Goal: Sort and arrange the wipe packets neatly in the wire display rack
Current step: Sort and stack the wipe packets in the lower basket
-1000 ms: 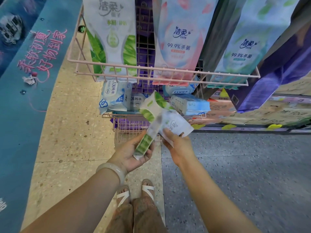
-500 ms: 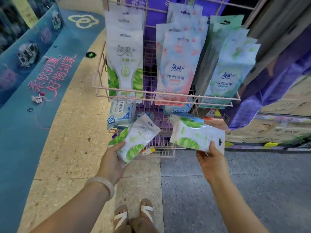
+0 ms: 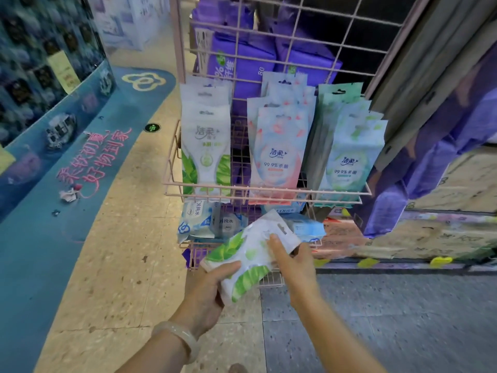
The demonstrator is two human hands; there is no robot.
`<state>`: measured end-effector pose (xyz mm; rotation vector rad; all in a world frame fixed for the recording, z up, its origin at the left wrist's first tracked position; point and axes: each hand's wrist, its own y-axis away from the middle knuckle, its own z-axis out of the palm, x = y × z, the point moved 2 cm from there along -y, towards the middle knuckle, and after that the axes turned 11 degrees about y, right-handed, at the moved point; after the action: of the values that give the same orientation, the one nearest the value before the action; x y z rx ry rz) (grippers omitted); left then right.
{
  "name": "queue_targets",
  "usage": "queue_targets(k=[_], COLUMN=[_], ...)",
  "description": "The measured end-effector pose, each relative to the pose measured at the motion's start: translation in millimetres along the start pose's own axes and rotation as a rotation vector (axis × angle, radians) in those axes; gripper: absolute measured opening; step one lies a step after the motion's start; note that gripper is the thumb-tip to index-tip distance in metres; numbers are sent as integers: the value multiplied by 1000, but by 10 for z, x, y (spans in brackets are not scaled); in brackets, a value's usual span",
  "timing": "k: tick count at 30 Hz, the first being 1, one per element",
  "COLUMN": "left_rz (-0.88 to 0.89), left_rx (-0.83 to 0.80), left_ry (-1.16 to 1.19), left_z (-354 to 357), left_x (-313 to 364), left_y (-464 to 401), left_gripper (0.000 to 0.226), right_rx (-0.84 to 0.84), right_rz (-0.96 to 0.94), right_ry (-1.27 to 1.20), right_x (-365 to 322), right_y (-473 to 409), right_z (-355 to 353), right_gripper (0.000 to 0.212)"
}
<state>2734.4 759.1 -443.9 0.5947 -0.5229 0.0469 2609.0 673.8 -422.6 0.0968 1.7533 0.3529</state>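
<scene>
Both hands hold white wipe packets with green leaves [image 3: 248, 258], stacked together in front of the pink wire rack [image 3: 269, 191]. My left hand [image 3: 208, 290] grips the stack's lower end from below. My right hand [image 3: 293, 261] presses on its upper end, near the hang hole. In the rack's upper basket stand three rows of tall packets: green-leaf ones [image 3: 205, 146] at the left, pink ones [image 3: 277, 154] in the middle, mint ones [image 3: 347, 154] at the right. Blue packets [image 3: 199, 220] lie in the lower basket.
Purple packs [image 3: 242, 60] are stacked behind the rack's grid. A purple hanging banner [image 3: 430, 168] and cardboard boxes [image 3: 457, 232] stand at the right. A teal curved display base [image 3: 40, 224] with pink lettering runs along the left. The floor below is tiled.
The two green-leaf packets, held apart half a second ago, are now together in one stack between both hands. The view has tilted up, showing more of the rack.
</scene>
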Motion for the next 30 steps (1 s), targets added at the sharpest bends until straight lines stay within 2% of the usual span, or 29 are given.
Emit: queue_targets(k=[2,4,7,10,12,14,17,20,23,24,25,26,28,30], left_rz=[-3,-59,-112,33,214,431,693,781,804,813,813,781,683,672], left_rx=[-18,-54,-162,-206,-156,-117,-143,-139,18,21,-27,-102,-190,-200], left_ry=[35,130,168,119,-44,-270,-642,-930,-1361,-1398,-1339,-1228,-1030,-947], left_z=[-14,-90,-72,89,205,309,552,782,909,946,966,967,934,895], left_x=[8,-8,58,241,493,825,1319,1657,1835,1856,1865,1860,1856,1866], left_y=[106,182,339,410,424,422,463,413,317,296,277,241,153,87], left_gripper=[53,53,57,56,60,68,56,46,46,38,26,27,44,60], right_rx=[-42,-116,-284,-339,-346,-390,-440,-432,-429,-421,-418,-419,-402,-354], right_rz=[26,159,284,157,13,-149,-389,-498,-494,-485,-473,-462,-463,-457], right_ry=[-30,-76,-180,-264,-245,-178,-47,44,175,232,277,307,348,350], right_x=[-3,40,23,-269,-591,-967,-1520,-1889,-1958,-1912,-1841,-1769,-1685,-1718], right_y=[125,248,388,411,374,318,205,13,-167,-204,-230,-239,-247,-270], right_z=[-13,-6,78,151,150,157,256,420,631,699,764,818,883,883], right_gripper=[33,57,62,63,70,68,64,65,57,55,54,53,52,49])
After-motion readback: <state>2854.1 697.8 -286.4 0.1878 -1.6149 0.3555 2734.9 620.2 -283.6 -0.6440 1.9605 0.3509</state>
